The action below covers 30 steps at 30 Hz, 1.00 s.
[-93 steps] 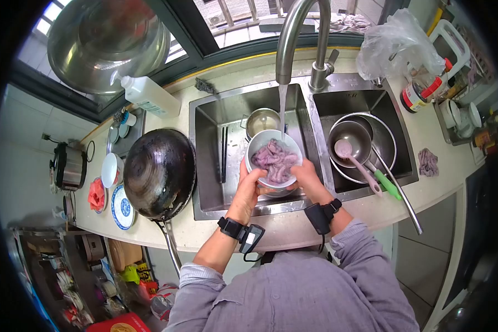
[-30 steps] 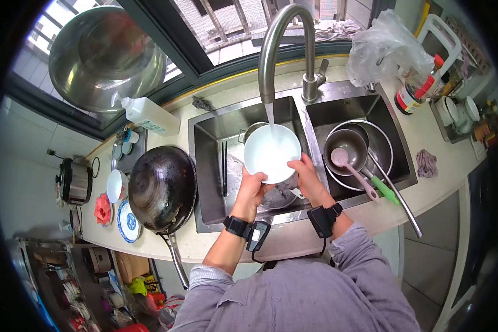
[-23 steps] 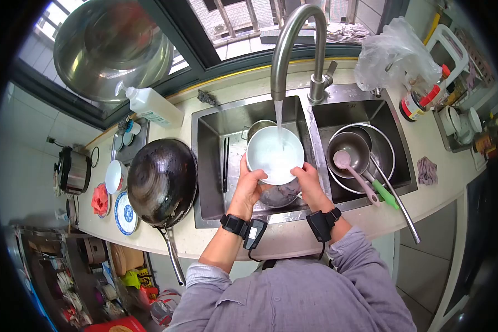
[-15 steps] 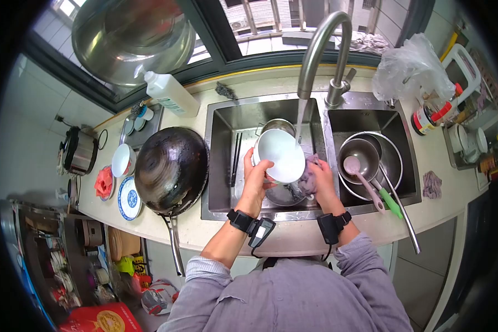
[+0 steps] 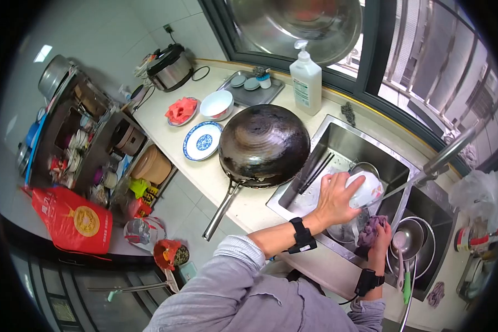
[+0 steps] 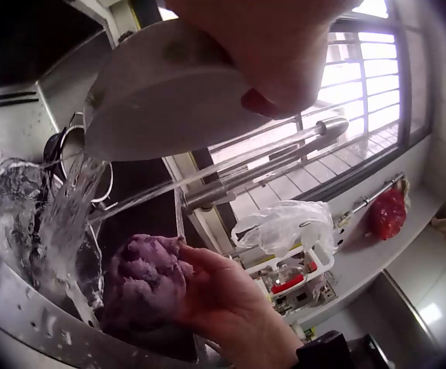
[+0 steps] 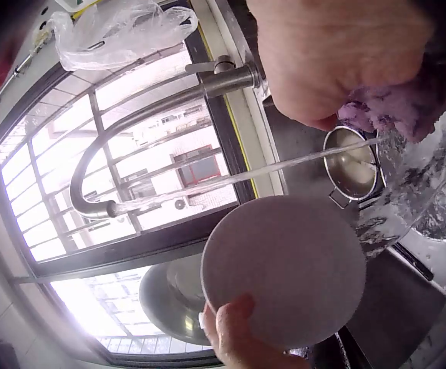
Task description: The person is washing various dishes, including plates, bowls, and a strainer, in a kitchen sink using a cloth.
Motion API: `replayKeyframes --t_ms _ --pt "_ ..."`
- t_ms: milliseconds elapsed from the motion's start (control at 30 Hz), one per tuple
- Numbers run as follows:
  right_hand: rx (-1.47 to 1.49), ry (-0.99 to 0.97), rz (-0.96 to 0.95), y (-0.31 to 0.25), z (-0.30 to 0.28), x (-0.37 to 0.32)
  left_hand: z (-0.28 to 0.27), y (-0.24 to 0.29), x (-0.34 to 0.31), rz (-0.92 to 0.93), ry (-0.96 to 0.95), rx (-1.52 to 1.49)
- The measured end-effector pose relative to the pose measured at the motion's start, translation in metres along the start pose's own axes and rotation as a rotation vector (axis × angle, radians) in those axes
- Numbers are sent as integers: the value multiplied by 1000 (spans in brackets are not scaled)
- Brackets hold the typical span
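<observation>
My left hand (image 5: 333, 203) grips a white bowl (image 5: 366, 190) with a floral outside, tipped over the left sink basin. Water streams off the bowl's rim in the left wrist view. Lower and to the right, my right hand (image 5: 379, 239) holds a bunched, wet purple rag (image 6: 147, 278). In the right wrist view, the bowl's round pale side (image 7: 288, 265) faces the camera, with left-hand fingers at its edge. Water runs from the faucet (image 7: 104, 207). A small metal pot (image 7: 351, 163) sits in the basin, beside splashing water.
An upturned black wok (image 5: 265, 144) stands left of the sink (image 5: 293, 206), its handle past the counter edge. Beyond it are a blue-patterned plate (image 5: 203, 141), another bowl (image 5: 217, 104) and a soap bottle (image 5: 306, 80). The right basin holds a ladle and pans (image 5: 409, 238).
The rag was first in the bowl between both hands; now my right hand holds it apart. The bowl has tipped over in my left hand. The head view has swung left.
</observation>
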State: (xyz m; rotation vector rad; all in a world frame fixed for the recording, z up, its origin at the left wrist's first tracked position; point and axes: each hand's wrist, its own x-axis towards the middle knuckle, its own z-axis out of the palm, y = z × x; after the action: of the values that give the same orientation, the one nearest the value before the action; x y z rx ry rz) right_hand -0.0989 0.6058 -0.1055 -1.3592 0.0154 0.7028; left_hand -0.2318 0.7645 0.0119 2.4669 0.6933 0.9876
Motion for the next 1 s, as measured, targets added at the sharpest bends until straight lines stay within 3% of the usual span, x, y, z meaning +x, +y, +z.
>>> replayKeyframes --t_ms 33,133,233,300,333,367,400,433,467,533,600,633,700,767,867,1000 --pt "-17 -24 -14 1 0 4 -8 -3 1 113 42 -1" --pt "-19 -95 -18 -8 14 5 -39 -14 7 109 98 7" --pt "43 -146 -6 -25 33 6 -76 -46 9 -163 267 -73" --pt "-11 -168 -40 -34 45 12 -100 -84 7 -203 539 -311" --pt "24 -162 -88 -20 38 32 -117 -114 0 -309 571 -205" --pt "1 -171 -95 -24 41 35 -136 -125 -4 -492 628 -491" --pt "-99 -165 -179 -17 36 47 -157 -145 -4 -530 689 -584" --pt "-113 -123 -143 -27 43 38 -174 -159 1 -640 768 -753" --pt "-123 -108 -106 -41 57 26 -190 -159 3 -761 828 -777" --pt "-36 -155 11 -52 69 14 -211 -224 -19 -962 931 -685" --pt "-4 -124 -43 -30 62 27 -224 -275 -42 -1087 920 -731" --pt "-70 -196 -5 -35 60 23 -228 -275 -45 -1083 930 -744" --pt "-154 -135 -48 -18 47 32 -227 -277 -50 -1076 953 -757" --pt "-167 -120 -61 -3 35 41 -228 -289 -56 -1150 848 -758" --pt "-187 -103 -61 3 28 42 -230 -299 -56 -1200 887 -779" --pt "-213 -38 -25 -5 33 30 -239 -307 -36 -1087 933 -880"
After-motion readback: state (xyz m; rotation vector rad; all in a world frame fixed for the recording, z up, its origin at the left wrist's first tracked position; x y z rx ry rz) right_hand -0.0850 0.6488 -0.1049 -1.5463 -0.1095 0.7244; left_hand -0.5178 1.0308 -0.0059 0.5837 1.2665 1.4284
